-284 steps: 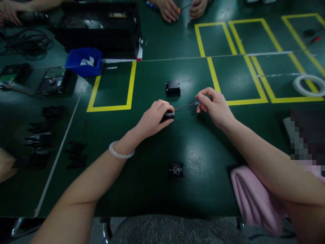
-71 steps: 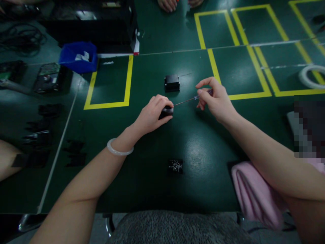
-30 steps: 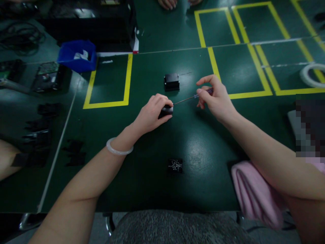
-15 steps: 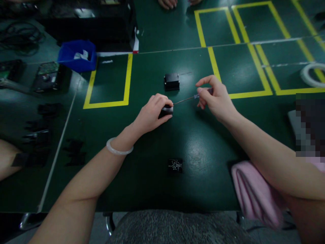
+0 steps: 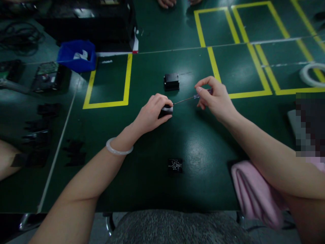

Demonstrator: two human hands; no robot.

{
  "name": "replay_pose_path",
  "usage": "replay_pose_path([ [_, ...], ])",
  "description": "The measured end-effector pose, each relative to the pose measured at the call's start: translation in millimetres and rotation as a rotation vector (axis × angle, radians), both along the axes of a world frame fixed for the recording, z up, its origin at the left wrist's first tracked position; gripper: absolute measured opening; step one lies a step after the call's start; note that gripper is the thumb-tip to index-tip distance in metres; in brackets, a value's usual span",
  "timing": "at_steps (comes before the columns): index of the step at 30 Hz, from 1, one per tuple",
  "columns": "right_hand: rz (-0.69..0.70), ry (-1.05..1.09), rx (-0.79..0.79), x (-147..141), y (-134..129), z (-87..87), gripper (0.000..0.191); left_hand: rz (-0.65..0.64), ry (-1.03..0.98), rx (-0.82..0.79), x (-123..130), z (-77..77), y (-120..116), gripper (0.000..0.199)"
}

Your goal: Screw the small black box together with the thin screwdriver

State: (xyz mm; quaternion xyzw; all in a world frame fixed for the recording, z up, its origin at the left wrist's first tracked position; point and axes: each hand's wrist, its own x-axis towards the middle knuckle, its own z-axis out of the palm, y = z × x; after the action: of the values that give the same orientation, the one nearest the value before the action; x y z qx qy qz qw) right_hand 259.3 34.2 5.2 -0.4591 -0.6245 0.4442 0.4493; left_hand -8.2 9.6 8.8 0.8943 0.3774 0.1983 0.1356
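Observation:
My left hand is closed round a small black block on the green table, covering most of it. In my right hand is a screwdriver, its clear handle between thumb and fingers and its thin shaft slanting down to the left. The tip meets the block's right end; whether it sits in a screw is too small to tell. Just beyond my left hand stands a black box-shaped part with small shiny screws at its sides. Nearer my body, several loose screws lie on a small dark tray.
A blue bin stands at the back left beside a large black case. Black parts lie to the left, near another person's arm. Another person's hand shows at the far edge. Pink cloth hangs at right.

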Motion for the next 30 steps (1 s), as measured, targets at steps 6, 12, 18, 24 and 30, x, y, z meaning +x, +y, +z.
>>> replay_pose_path([
  [6, 0.008, 0.014, 0.021, 0.7, 0.1, -1.5, 0.020, -0.009, -0.007, 0.009, -0.2, -1.2, 0.6, 0.027],
  [12, 0.022, 0.027, 0.013, 0.7, 1.3, -2.6, 0.022, -0.017, -0.007, 0.023, -0.2, -1.4, 1.1, 0.028],
  [18, -0.007, -0.033, 0.001, -0.2, 0.4, 0.0, 0.019, -0.030, -0.020, 0.047, -0.6, -2.2, 1.4, 0.027],
  [24, -0.016, -0.033, 0.038, -1.5, -2.5, 2.0, 0.021, -0.011, -0.011, 0.015, -0.4, -2.5, 1.3, 0.027],
  [30, -0.022, 0.035, 0.009, -3.9, -3.0, 2.9, 0.019, -0.015, -0.004, 0.014, -0.3, -0.5, 0.4, 0.027],
])
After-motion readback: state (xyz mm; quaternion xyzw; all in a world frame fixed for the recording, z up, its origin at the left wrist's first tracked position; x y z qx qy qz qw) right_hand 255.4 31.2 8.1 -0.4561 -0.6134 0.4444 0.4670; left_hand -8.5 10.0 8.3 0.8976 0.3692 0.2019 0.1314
